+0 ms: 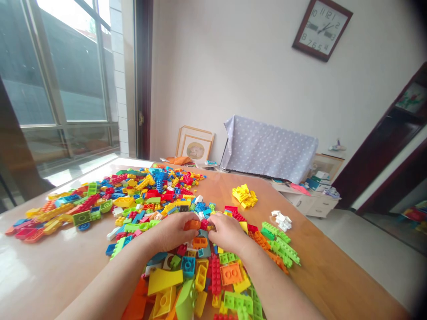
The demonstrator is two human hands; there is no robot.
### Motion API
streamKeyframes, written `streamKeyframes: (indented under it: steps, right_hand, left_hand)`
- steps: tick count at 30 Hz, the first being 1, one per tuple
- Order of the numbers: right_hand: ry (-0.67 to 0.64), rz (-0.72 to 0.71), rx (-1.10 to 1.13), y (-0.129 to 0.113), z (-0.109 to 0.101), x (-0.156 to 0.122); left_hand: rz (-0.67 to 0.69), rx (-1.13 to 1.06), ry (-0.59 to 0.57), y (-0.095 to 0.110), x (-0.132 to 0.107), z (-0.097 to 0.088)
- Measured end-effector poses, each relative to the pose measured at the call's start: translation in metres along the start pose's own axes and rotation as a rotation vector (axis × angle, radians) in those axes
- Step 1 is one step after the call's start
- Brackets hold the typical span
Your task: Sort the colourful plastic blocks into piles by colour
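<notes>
My left hand (174, 232) is closed around an orange toy brick (191, 225), over the middle of a large spread of toy building bricks. Close beside it, my right hand (227, 232) has its fingers curled inward, with a red brick (203, 225) at the fingertips; whether it grips anything is hard to make out. Just below the hands lies another orange brick (199, 242). Between the forearms are a blue brick (188, 266), a long red brick (215, 271), a wide orange brick (231, 274) and a yellow sloped piece (164, 281).
Yellow bricks (245, 196) form a small pile on the table (213, 186). White bricks (282, 220) sit further right, near lime green bricks (283, 246). Mixed bricks cover the left side. Behind stand a cloth-covered object (270, 149) and a low cabinet (312, 202).
</notes>
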State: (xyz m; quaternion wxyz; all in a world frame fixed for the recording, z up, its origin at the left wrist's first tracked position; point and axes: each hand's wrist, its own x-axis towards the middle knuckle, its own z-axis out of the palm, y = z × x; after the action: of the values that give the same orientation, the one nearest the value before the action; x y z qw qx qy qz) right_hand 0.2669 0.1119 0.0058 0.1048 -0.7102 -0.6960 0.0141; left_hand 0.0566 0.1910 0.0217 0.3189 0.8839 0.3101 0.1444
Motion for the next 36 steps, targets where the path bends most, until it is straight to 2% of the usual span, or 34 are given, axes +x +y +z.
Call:
streamKeyframes:
  steps: [4, 11, 14, 20, 24, 30, 36]
  right_hand:
    - [0.043, 0.001, 0.137, 0.004, 0.005, 0.002]
    - [0.134, 0.164, 0.902, 0.030, 0.007, 0.010]
    - [0.213, 0.205, 1.051, 0.036, 0.001, 0.012]
    - [0.375, 0.151, 0.996, 0.041, 0.000, 0.013]
    - [0.394, 0.132, 0.930, 0.045, 0.009, 0.016]
    - [0.351, 0.113, 0.886, 0.051, 0.020, 0.021]
    - [0.405, 0.096, 0.648, 0.050, 0.021, 0.021]
  left_hand:
    - [0.007, -0.003, 0.007, -0.002, -0.001, 0.000]
    - [0.044, -0.103, 0.107, -0.008, 0.004, 0.004]
    - [0.024, -0.197, 0.195, -0.010, 0.006, 0.004]
    - [-0.087, -0.334, 0.281, -0.011, 0.008, -0.004]
    - [-0.093, -0.374, 0.397, -0.016, 0.012, -0.004]
    - [-0.086, -0.159, 0.442, -0.029, 0.017, -0.004]
    - [-0.056, -0.022, 0.493, -0.036, 0.018, -0.005]
